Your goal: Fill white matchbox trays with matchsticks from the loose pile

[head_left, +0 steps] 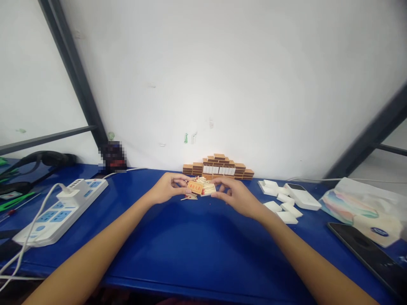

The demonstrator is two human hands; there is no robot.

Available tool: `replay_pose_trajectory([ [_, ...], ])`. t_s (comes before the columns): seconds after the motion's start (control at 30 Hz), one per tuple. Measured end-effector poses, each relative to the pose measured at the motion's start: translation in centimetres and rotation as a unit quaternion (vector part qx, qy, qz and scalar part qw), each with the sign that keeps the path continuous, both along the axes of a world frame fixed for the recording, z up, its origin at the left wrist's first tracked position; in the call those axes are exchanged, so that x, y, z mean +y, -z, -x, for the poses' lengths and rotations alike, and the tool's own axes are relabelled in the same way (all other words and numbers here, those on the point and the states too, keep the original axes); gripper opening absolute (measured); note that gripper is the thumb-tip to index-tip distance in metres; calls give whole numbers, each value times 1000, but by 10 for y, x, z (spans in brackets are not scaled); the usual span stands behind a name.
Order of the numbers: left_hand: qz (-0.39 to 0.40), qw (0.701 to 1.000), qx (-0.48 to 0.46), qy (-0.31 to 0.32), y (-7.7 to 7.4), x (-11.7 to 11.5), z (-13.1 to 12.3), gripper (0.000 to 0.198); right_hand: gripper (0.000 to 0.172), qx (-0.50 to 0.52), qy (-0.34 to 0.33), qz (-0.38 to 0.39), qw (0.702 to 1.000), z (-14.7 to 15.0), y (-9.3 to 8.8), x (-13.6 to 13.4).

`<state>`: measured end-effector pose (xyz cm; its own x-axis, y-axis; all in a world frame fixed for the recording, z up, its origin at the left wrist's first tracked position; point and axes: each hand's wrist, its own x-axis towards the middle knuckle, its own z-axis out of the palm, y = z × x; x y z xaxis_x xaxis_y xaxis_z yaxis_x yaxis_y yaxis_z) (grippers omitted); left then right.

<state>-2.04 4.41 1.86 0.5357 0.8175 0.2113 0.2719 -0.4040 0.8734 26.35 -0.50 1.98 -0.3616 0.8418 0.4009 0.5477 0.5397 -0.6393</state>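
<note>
Between my hands is a matchbox, its orange printed sleeve (195,187) on the left and its white tray of red-tipped matches (208,189) on the right. My left hand (165,187) pinches the sleeve, thumb in front and fingers behind. The right end of the tray is gripped by my right hand (235,195), thumb below and fingers above. Tray and sleeve meet or overlap; I cannot tell how far one is inside the other. Loose matches (190,197) lie on the blue table just behind and under the box. Beyond them stands a stepped stack of matchboxes (219,163).
White empty-looking trays (288,207) lie at right beside a white device (303,196), a tissue pack (365,207) and a phone (365,250). A power strip (47,228) with a white charger (74,195) and cables occupies the left. Headphones (54,159) lie behind it. A white wall closes the back.
</note>
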Motion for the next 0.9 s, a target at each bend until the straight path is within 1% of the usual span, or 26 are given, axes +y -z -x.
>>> replay_pose_trajectory([
  [0.1,55,997,-46,0,-1,-1,0,55,35,8,5,-10,1000,1,-2,-1],
  [0.2,81,995,-66,-5,1,-1,-1,58,36,11,18,-21,1000,2,-2,-2],
  [0.37,91,991,-94,-18,3,-1,-2,60,34,8,61,-34,998,6,-4,-7],
  [0.7,121,987,-106,-22,-3,-8,-4,60,33,21,78,-15,997,9,-5,-10],
  [0.9,149,980,-131,-28,-4,-9,-5,67,37,49,85,-15,995,13,-1,-10],
])
